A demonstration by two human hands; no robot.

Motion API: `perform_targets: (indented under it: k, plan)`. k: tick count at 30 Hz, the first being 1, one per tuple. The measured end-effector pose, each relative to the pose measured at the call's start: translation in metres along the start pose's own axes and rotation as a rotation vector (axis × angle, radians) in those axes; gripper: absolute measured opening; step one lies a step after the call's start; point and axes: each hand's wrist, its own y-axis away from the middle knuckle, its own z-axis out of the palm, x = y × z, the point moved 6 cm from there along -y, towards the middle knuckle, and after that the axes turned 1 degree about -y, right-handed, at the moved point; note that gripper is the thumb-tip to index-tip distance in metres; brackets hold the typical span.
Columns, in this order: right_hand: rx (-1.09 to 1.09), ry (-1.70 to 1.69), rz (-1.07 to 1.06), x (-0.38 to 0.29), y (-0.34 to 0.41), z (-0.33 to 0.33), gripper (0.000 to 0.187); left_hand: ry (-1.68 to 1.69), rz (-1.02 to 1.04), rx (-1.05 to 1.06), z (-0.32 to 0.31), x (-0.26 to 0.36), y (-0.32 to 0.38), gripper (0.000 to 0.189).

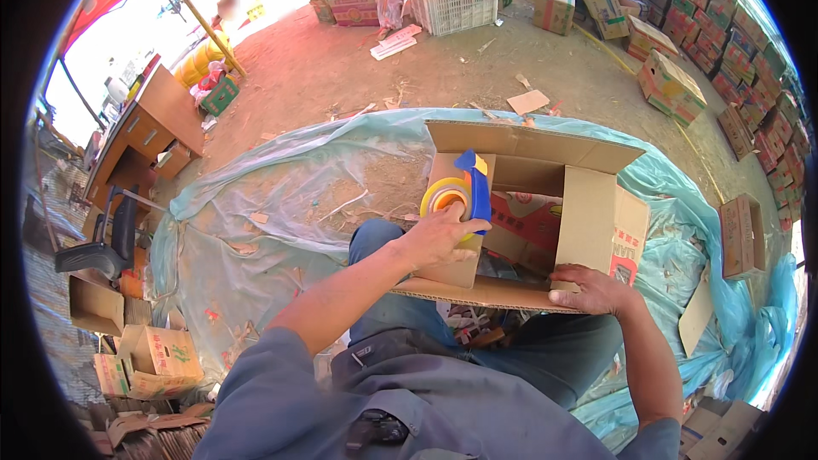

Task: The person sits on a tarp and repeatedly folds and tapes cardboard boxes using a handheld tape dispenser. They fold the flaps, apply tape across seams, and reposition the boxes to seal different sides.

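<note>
A cardboard box [588, 223] lies across my lap, with its flaps spread and an opening showing between them. My left hand [444, 236] grips a blue tape dispenser [480, 195] that carries a roll of yellowish tape [436, 195], above the box's left flap. At the near right corner of the opening, my right hand [588, 291] holds the box, fingers on the right flap and thumb at the near flap's edge. Through the opening I see red printed cardboard and a dark gap.
Plastic sheeting [307, 140] is spread on the dirt floor around me. A wooden desk [156, 108] and a black chair [108, 255] stand at left. Stacked cartons [735, 45] line the right; a white crate [457, 9] sits ahead. Open boxes [153, 358] lie lower left.
</note>
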Motion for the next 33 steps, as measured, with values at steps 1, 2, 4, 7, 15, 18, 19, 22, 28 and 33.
perform_targets:
  k: [1, 2, 4, 7, 15, 18, 19, 22, 28, 33]
  plan:
    - [-0.03, 0.024, -0.012, -0.006, -0.004, 0.0, 0.087, -0.071, 0.045, -0.099, 0.008, -0.003, -0.007, 0.057]
    - [-0.081, -0.187, -0.067, -0.01, -0.005, -0.003, 0.098, -0.079, 0.052, -0.153, 0.012, -0.009, -0.013, 0.049]
    - [-0.068, 0.006, -0.054, -0.018, 0.002, -0.01, 0.102, -0.086, 0.072, -0.188, 0.023, -0.012, -0.024, 0.042]
    - [0.089, 0.163, -0.049, -0.014, 0.0, -0.022, 0.093, -0.051, 0.083, -0.153, 0.017, -0.008, -0.033, 0.031]
    - [0.715, 0.28, -0.166, 0.034, -0.063, -0.079, 0.079, 0.793, -0.033, 0.413, -0.13, 0.047, -0.053, 0.014]
    - [0.963, 0.274, -0.077, 0.069, -0.084, -0.054, 0.074, 0.427, -0.056, 0.607, -0.182, 0.069, -0.085, 0.022]
    - [1.031, 0.241, -0.049, 0.075, -0.086, -0.054, 0.075, 0.268, 0.0, 0.662, -0.19, 0.063, -0.103, 0.021]
    - [1.219, 0.088, -0.097, 0.078, -0.078, -0.055, 0.079, -0.121, 0.034, 0.592, -0.172, 0.031, -0.139, 0.02]
    - [1.625, -0.193, -0.029, 0.113, -0.04, -0.063, 0.072, -0.054, -0.091, 0.013, -0.042, 0.008, -0.091, 0.015]
    - [1.199, 0.242, 0.066, 0.089, -0.087, -0.075, 0.068, -0.289, -0.023, 0.379, 0.029, 0.009, -0.043, 0.012]
